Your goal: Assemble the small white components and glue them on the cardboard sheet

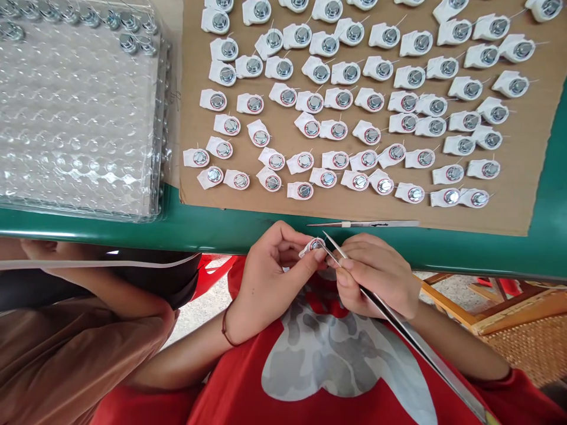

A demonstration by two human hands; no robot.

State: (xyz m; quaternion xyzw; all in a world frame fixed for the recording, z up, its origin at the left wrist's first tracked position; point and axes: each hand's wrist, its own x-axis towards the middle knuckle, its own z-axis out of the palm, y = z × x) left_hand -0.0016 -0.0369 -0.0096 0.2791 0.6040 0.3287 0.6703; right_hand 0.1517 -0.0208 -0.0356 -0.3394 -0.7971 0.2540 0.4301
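Note:
Between the thumb and fingers of my left hand (277, 277) is a small white part with a round metal disc (313, 244). My right hand (378, 274) grips a pair of metal tweezers (398, 321), whose two tips are slightly apart. One tip is at the edge of the held part, close to my left thumb. Both hands are in front of the table's edge. Beyond them, a brown cardboard sheet (248, 198) bears rows of similar white parts with metal discs (410, 193).
A thin pointed tool (372, 224) lies on the green table (212, 227) along the cardboard's near edge. Stacked clear plastic trays (80, 130) hold metal pieces at the back left. Another person's arm (119, 289) is at the left. A wooden chair (509, 307) stands at the right.

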